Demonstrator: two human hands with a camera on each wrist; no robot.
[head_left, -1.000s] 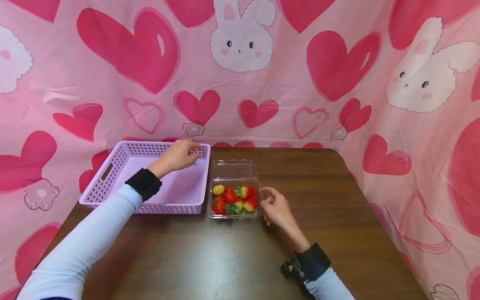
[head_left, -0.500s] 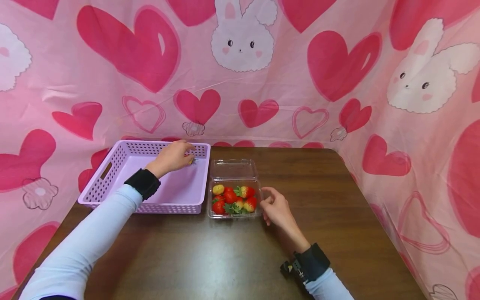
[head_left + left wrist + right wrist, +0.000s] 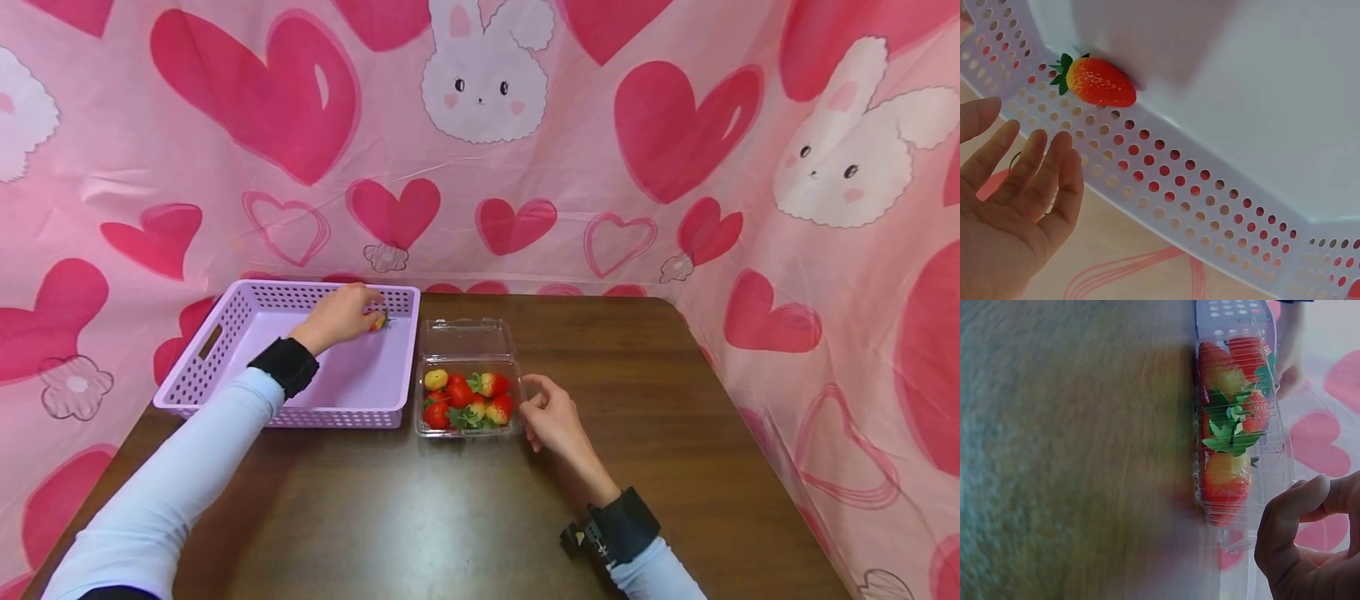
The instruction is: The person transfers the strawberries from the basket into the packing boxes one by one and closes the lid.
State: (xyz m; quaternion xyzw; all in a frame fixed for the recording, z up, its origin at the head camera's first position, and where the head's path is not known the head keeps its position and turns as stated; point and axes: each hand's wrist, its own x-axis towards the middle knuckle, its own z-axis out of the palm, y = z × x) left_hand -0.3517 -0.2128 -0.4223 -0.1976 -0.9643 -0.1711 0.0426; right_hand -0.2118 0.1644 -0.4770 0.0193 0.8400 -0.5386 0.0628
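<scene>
In the head view my left hand hovers inside the lilac plastic basket, near its far right corner. Its fingers are relaxed and hold nothing. A red strawberry with a yellow top and green leaves lies on the basket floor against the perforated wall, apart from the fingertips in the left wrist view. Right of the basket stands a clear plastic clamshell box, lid folded back, with several strawberries inside. My right hand pinches the box's right rim between thumb and index finger.
The transparent lid lies behind the box. Both stand on a brown wooden table. A pink curtain with hearts and rabbits hangs behind and beside the table.
My left hand has drawn back slightly to the left, and the strawberry now shows beside its fingers in the basket. My right hand and the box have stayed in place.
</scene>
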